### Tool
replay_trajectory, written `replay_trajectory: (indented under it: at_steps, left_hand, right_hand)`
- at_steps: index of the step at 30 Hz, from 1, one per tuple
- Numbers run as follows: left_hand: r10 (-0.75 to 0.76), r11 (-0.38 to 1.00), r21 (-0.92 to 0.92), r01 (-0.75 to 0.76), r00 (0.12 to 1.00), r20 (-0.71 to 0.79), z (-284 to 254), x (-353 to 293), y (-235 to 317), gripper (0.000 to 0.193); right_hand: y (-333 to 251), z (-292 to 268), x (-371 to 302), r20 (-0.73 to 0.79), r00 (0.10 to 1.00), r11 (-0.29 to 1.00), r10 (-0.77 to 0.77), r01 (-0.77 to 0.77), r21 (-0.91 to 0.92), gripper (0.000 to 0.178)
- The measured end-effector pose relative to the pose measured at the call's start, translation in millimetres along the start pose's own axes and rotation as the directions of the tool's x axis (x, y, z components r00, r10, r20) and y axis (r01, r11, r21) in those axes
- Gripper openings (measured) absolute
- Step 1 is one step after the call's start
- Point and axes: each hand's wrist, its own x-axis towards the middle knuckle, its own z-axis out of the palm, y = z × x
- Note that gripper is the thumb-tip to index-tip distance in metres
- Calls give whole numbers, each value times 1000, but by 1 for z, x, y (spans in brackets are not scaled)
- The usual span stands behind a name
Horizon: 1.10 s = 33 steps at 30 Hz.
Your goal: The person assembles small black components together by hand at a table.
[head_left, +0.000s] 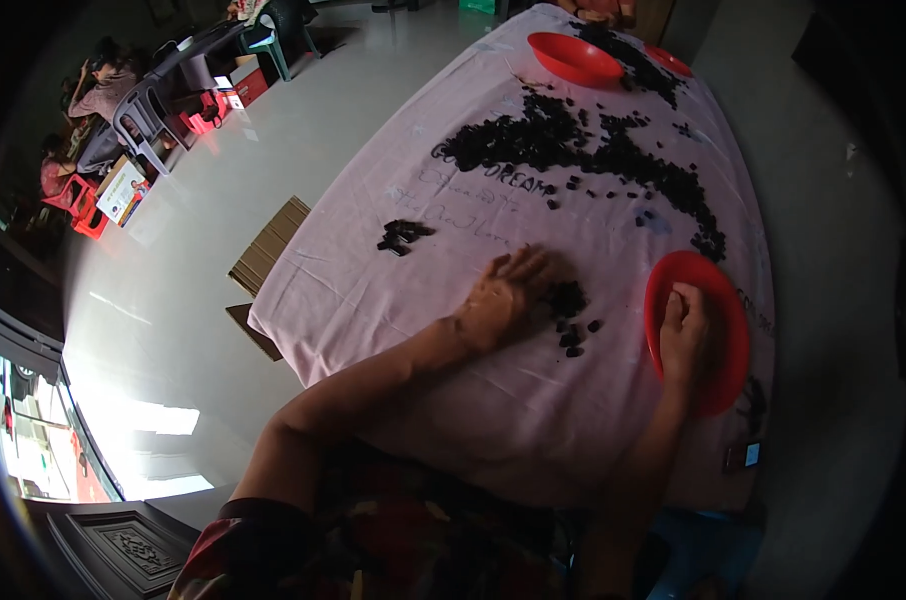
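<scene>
left hand [498, 300]: fingers spread flat, holding nothing, on small black pieces [567, 300] | right hand [683, 335]: fingers curled inside round red plastic plate [728, 330], grip unclear | pale pink cloth-covered worktop [393, 290]

The camera on my head looks steeply down over my forearms, rising from the lower edge, onto the cloth-covered table [413, 330] filling the frame's centre and upper right; fisheye bends the floor [223, 240] at left.

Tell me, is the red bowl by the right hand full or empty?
Empty, it seems: the red bowl shows bare red around the right hand.
</scene>
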Motion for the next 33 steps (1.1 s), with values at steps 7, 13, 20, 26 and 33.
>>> replay_trajectory:
  at_steps: [7, 13, 20, 26, 33]
  left_hand:
    - [122, 981, -142, -130, 990, -66, -16, 0, -9, 49]
    - [98, 980, -170, -102, 995, -34, -26, -10, -10, 46]
    - [116, 981, -151, -121, 992, -43, -25, -18, -5, 38]
    - [-50, 958, -288, -4, 982, -180, -30, -13, 14, 30]
    - [43, 971, -216, -107, 959, -281, -21, -13, 15, 32]
  right_hand:
    - [-25, -1, -2, 90, 988, 970, -122, 99, 221, 19]
    - [-32, 10, -10, 131, 976, 918, -175, 114, 380, 18]
    - [-44, 39, -27, 324, 803, 794, -500, 275, 543, 15]
    - [-36, 40, -24, 264, 876, 764, -404, 164, 624, 17]
    - [-41, 42, -26, 250, 870, 782, -425, 214, 585, 17]
